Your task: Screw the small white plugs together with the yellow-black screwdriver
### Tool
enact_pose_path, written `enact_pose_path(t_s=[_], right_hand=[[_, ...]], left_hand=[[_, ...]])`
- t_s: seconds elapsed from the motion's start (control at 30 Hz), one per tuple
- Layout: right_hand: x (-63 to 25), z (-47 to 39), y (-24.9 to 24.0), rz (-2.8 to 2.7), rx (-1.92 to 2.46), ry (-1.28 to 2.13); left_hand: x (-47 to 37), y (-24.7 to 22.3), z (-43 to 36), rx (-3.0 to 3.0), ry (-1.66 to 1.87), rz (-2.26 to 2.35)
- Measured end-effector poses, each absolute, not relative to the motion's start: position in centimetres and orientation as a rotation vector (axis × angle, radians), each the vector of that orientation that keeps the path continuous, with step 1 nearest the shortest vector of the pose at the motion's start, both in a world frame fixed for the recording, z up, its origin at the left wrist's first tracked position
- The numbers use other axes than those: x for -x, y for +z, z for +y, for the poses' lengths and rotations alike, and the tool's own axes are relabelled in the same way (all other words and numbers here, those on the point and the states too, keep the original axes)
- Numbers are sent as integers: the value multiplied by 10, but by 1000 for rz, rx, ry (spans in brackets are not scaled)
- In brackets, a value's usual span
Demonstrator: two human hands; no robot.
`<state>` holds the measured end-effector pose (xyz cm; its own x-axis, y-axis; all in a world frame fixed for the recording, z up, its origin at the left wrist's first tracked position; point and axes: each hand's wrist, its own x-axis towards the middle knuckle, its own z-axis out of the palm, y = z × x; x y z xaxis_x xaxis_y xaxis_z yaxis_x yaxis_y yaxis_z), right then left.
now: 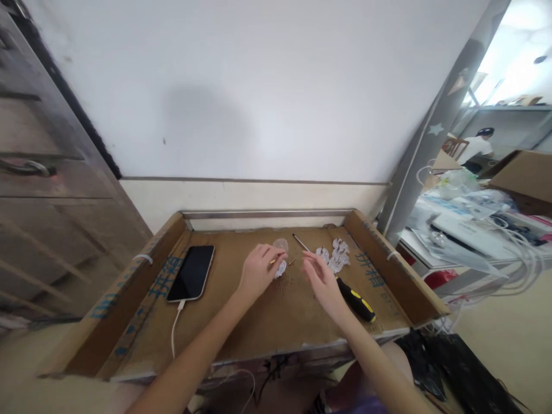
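Note:
My left hand (259, 269) is closed, its fingertips pinched around a small brass-coloured piece (272, 261). Right by those fingertips are a clear round plastic part (281, 245) and a white round plastic part (280, 268), partly hidden by the hand. A small brass-coloured pin (292, 261) lies on the cardboard between my hands. My right hand (319, 279) is open, fingers apart, above a screwdriver (357, 300) with a black and yellow handle. Its thin shaft reaches out beyond the fingers, and the hand covers the middle. Several clear plastic plug-like parts (338, 256) with metal pins lie beyond this hand.
A cardboard-lined tabletop (245, 333) has raised cardboard sides at left and right. A phone (192, 273) with a white cable lies on the left. White wall stands behind. A cluttered table (470, 224) is at right, with a person (476, 146) farther back.

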<state>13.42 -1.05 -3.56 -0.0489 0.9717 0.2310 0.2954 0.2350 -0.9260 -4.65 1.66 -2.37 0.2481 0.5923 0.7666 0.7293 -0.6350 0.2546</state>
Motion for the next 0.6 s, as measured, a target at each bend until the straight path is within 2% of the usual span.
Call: enact_pose_path(t_s=[0.13,0.27,0.4,0.6], right_hand=[[-106,38,-43,-1435,1111,1270],[-101,55,-56,-1359,1024,1452],[-109,60,-68,-1274,1049,1462],[-112,60,-77,-1194,1164,1297]], left_hand=[[44,-42,20,2391,-1271,-1194],[49,-49,21,2392,-1370,-1339],[64,-43,24,2337,-1407,-1508],[74,-44,27,2454,-981,-1723]])
